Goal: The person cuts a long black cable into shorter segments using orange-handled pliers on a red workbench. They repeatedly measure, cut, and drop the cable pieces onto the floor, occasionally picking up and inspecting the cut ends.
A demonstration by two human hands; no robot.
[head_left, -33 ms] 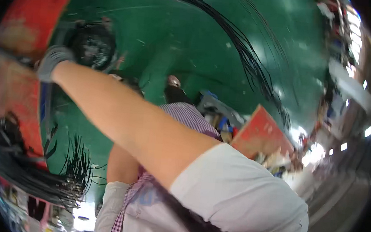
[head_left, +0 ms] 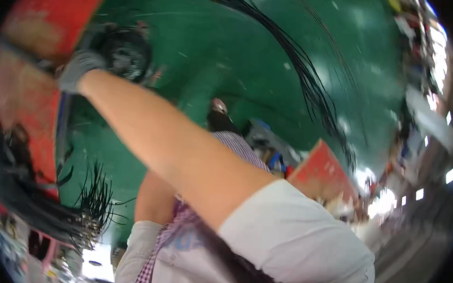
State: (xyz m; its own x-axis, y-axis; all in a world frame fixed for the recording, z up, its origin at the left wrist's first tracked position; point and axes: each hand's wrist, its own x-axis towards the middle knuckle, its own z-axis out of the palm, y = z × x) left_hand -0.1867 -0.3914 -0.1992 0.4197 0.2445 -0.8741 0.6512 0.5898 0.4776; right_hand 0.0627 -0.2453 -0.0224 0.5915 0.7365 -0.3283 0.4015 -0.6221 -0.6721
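My right forearm reaches across to the far left. Its hand, in a grey glove (head_left: 80,70), is at the edge of a red worn tabletop (head_left: 33,94). A dark narrow strip (head_left: 23,53) crosses that tabletop and ends by my fingers. Blur smears the fingertips, so I cannot tell whether they grip it. My left forearm (head_left: 154,199) passes beneath the right one, which hides the left hand. Just past the glove, a round black coil-like thing (head_left: 124,53) sits low by the table.
Black cables (head_left: 29,208) are heaped at the left, their ends fanning out. Another long cable bundle (head_left: 282,37) lies on the green floor (head_left: 207,49). At the right are a second red board (head_left: 325,173) and a grey bin (head_left: 272,137) with mixed items.
The whole view has shifted slightly, with the table, coil and floor cables now a little farther right. My right hand stays at the tabletop's edge.
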